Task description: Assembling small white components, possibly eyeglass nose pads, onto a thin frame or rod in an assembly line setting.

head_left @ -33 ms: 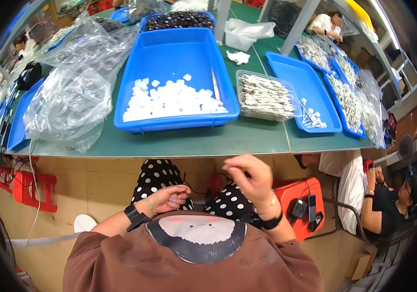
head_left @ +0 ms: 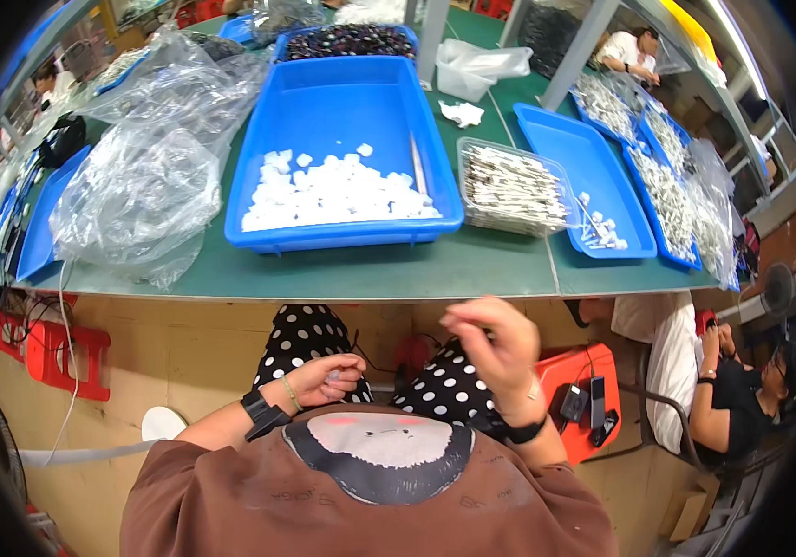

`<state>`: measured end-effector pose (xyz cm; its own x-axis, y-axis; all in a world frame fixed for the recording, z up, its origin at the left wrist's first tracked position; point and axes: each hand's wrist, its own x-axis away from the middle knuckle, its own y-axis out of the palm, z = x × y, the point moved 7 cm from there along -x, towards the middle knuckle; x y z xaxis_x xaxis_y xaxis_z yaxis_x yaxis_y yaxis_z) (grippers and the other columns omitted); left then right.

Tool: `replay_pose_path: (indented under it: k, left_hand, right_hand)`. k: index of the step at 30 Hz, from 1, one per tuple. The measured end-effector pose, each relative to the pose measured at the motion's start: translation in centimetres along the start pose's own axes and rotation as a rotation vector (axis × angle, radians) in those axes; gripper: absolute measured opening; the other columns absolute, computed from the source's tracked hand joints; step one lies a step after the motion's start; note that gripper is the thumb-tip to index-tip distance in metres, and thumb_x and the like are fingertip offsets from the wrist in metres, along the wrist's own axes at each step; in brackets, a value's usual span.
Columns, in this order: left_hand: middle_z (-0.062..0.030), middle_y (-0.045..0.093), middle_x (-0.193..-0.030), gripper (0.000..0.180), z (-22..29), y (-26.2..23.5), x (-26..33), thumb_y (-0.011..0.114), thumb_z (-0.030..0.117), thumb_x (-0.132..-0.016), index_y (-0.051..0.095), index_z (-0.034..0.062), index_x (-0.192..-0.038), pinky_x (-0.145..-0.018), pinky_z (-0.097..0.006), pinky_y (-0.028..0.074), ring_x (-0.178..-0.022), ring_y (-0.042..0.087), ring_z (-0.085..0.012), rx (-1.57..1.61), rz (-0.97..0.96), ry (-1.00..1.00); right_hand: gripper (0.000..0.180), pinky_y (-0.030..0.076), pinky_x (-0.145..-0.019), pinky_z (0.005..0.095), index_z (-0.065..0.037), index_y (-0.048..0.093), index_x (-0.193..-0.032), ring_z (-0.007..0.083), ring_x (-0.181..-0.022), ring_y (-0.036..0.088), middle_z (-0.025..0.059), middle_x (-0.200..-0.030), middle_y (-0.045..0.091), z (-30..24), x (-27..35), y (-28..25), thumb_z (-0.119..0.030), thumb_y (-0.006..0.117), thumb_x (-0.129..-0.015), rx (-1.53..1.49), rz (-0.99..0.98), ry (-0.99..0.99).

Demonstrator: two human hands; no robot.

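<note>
Both hands are below the green table's edge (head_left: 370,274), over my lap in black polka-dot fabric (head_left: 310,339). My left hand (head_left: 324,379), with a black watch on its wrist, rests low with its fingers curled in. My right hand (head_left: 495,348) is raised higher, thumb and fingertips pinched together; whether anything sits between them is too small to tell. The nearest thing on the table is a large blue tray (head_left: 342,237) holding a heap of small white pieces (head_left: 338,190).
A clear box of slim white-and-dark parts (head_left: 509,190) stands right of the tray, then another blue tray (head_left: 593,167). Crumpled clear plastic bags (head_left: 138,195) lie left. A red stool (head_left: 68,357) stands left, an orange one with a phone (head_left: 584,399) right. A person (head_left: 732,408) sits at right.
</note>
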<state>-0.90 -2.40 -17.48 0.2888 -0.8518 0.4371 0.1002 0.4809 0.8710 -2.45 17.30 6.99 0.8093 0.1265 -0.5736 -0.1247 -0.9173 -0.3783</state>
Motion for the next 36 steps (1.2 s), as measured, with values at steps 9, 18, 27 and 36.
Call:
replay_pose_path:
  k: [9,18,27,36]
  left_hand:
    - [0.0042,0.034,-0.063,0.02,0.5,-0.8,-0.6,0.042,0.02,-0.098,0.053,0.0044,-0.093,-0.035,-0.014,0.023,-0.049,0.029,-0.0022,0.236,-0.039,0.075]
    - [0.0042,0.033,-0.062,0.019,0.6,-1.2,-0.4,0.044,0.021,-0.098,0.053,0.0045,-0.096,-0.035,-0.015,0.024,-0.048,0.029,-0.0029,0.282,-0.053,0.073]
    - [0.0028,0.033,-0.061,0.02,0.7,-1.4,-0.7,0.045,0.021,-0.097,0.056,0.0037,-0.098,-0.035,-0.015,0.026,-0.049,0.032,-0.004,0.348,-0.053,0.053]
    - [0.0029,0.034,-0.062,0.02,1.1,-1.2,-1.1,0.043,0.02,-0.098,0.053,0.0032,-0.1,-0.036,-0.016,0.024,-0.048,0.03,-0.0037,0.375,-0.048,0.048]
  right_hand:
    - [0.034,0.043,-0.065,0.0287,-0.007,0.055,-0.113,0.0153,-0.073,0.057,-0.0009,-0.092,0.062,-17.5,-1.5,-9.4,-0.023,0.065,-0.084,-0.737,0.039,-0.616]
    - [0.047,0.046,-0.074,0.0298,-0.009,0.052,-0.126,0.0146,-0.079,0.061,-0.0005,-0.101,0.063,-18.2,-1.6,-7.7,-0.01,0.067,-0.082,-0.798,-0.351,-0.594]
    - [0.04,0.046,-0.073,0.0312,-0.007,0.053,-0.125,0.0147,-0.077,0.06,0.0035,-0.098,0.064,-18.0,-3.7,-7.1,-0.012,0.062,-0.086,-1.023,-0.59,-0.243]
    - [0.026,0.045,-0.057,0.0253,0.001,0.058,-0.102,0.014,-0.063,0.057,0.0022,-0.077,0.063,-14.7,-0.9,-6.9,-0.013,0.064,-0.081,-0.512,0.199,-0.46]
